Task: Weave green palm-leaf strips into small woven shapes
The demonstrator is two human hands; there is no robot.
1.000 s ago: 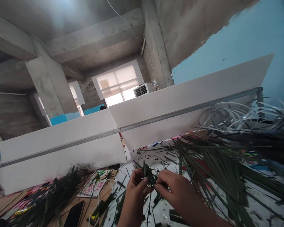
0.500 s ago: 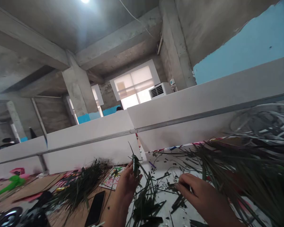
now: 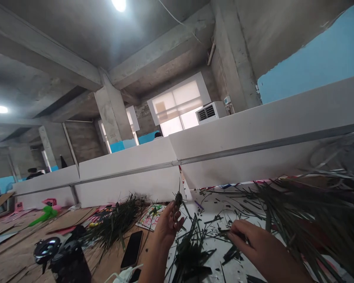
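In the head view my left hand [image 3: 168,226] is raised with its fingers closed around a small dark green folded leaf piece [image 3: 178,199]. A thin stem sticks up from the piece and long blades trail below it. My right hand [image 3: 252,241] is low over the white surface, thumb and fingers pinched together. A dark leaf scrap [image 3: 223,232] lies at its fingertips; whether the fingers grip it I cannot tell. Between the two hands is a heap of cut green leaf strips [image 3: 190,255].
A large bundle of long leaves [image 3: 315,212] lies at the right, a smaller leaf bundle [image 3: 124,218] at the left. A phone [image 3: 132,248], a black container [image 3: 69,261], a patterned sheet [image 3: 149,217] and a green balloon-like object [image 3: 45,215] are on the left. A white partition [image 3: 224,169] stands behind.
The view has swung a little left, so everything sits further right. The leaf piece in my left hand has turned slightly. My right hand keeps its pinched pose.
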